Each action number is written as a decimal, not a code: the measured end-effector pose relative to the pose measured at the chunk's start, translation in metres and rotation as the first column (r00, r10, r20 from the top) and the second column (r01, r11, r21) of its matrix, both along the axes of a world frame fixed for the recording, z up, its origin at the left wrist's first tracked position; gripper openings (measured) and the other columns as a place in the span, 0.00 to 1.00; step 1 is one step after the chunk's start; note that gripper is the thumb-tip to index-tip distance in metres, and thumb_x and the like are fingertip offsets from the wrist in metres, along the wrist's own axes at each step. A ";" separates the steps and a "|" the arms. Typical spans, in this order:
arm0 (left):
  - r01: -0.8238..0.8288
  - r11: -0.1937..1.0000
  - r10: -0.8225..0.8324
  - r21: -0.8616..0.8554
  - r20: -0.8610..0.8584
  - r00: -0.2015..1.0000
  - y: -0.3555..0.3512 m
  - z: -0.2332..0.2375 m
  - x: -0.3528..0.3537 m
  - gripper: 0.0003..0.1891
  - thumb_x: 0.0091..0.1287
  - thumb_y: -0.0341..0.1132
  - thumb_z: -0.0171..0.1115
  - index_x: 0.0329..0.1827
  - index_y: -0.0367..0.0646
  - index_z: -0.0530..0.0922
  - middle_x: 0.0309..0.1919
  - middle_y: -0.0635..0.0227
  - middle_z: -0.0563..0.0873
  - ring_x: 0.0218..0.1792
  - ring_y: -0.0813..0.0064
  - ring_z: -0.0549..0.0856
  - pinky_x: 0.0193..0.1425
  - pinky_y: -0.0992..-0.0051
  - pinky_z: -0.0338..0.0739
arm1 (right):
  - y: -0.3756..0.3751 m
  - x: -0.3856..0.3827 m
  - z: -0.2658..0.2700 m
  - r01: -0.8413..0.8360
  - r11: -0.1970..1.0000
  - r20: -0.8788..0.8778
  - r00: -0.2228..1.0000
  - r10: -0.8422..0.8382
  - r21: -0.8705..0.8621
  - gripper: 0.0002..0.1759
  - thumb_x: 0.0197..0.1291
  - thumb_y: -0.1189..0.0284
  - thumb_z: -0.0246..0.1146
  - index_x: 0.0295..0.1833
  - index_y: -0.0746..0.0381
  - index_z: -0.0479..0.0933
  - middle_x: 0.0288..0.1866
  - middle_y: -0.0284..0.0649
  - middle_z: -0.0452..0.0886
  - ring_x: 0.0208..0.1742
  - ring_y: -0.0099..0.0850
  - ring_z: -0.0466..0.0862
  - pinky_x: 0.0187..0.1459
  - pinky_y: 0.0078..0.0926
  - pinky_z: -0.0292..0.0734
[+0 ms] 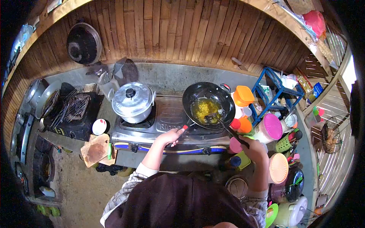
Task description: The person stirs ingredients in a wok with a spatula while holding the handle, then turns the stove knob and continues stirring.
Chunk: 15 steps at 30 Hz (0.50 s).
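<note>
A black wok [189, 99] sits over the right burner of the stove, with yellow food [205, 108] in oil at its bottom. My left hand [172, 137] is closed round the wok's near handle, whose red part shows beside my fingers. In my right hand [255, 150] is the dark handle of a spatula [227, 127]. Its blade dips into the wok and touches the yellow food. A lidded silver pot [133, 102] stands on the left burner, apart from both hands.
The metal stove [169, 114] spans the counter. Lidded containers, including one with a pink lid [272, 127], crowd the right side beside a blue rack [280, 91]. Chopping boards [95, 151] and a white-and-red round item [99, 127] lie left. A pan [84, 43] hangs on the wall.
</note>
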<state>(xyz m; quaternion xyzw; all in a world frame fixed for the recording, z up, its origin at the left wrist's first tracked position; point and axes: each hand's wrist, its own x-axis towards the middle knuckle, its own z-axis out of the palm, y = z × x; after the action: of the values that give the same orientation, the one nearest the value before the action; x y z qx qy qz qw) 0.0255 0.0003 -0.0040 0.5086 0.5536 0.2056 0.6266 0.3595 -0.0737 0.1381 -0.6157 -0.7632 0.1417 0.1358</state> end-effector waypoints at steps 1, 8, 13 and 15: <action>-0.004 1.000 0.004 0.001 -0.013 1.000 -0.001 0.001 0.000 0.26 0.71 0.50 0.44 0.57 0.33 0.62 0.16 0.72 0.70 0.11 0.82 0.69 0.15 0.79 0.65 | 0.005 -0.002 -0.003 0.025 0.999 -0.010 1.000 -0.025 -0.040 0.21 0.52 0.70 0.62 0.54 0.57 0.76 0.43 0.51 0.81 0.43 0.50 0.80 0.46 0.39 0.74; 0.000 1.000 0.000 -0.017 -0.017 1.000 0.001 0.000 0.000 0.25 0.72 0.50 0.44 0.54 0.33 0.64 0.16 0.72 0.70 0.12 0.82 0.68 0.12 0.79 0.65 | 0.048 -0.002 -0.058 -0.137 0.974 -0.048 0.988 0.148 0.183 0.21 0.55 0.71 0.60 0.56 0.58 0.74 0.45 0.51 0.80 0.45 0.50 0.80 0.47 0.41 0.74; -0.013 1.000 0.013 -0.019 -0.007 1.000 0.001 -0.003 0.000 0.26 0.71 0.51 0.44 0.56 0.33 0.62 0.17 0.73 0.70 0.12 0.83 0.68 0.12 0.80 0.64 | 0.067 -0.026 -0.060 -0.016 0.999 -0.066 0.998 0.019 0.043 0.21 0.55 0.71 0.60 0.56 0.58 0.73 0.38 0.54 0.80 0.41 0.51 0.80 0.46 0.44 0.75; -0.009 1.000 0.009 -0.023 -0.004 1.000 0.002 -0.005 0.000 0.26 0.71 0.51 0.44 0.57 0.33 0.61 0.17 0.73 0.70 0.12 0.83 0.68 0.12 0.80 0.64 | 0.078 -0.026 -0.074 -0.033 0.996 -0.105 0.994 0.042 0.089 0.21 0.56 0.71 0.60 0.57 0.57 0.73 0.38 0.54 0.80 0.41 0.51 0.80 0.46 0.44 0.75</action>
<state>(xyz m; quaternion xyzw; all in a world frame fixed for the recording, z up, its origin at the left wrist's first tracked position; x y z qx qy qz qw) 0.0254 0.0021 -0.0086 0.4993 0.5595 0.2010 0.6303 0.3340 0.0038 0.0639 -0.5862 -0.7718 0.1436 0.2002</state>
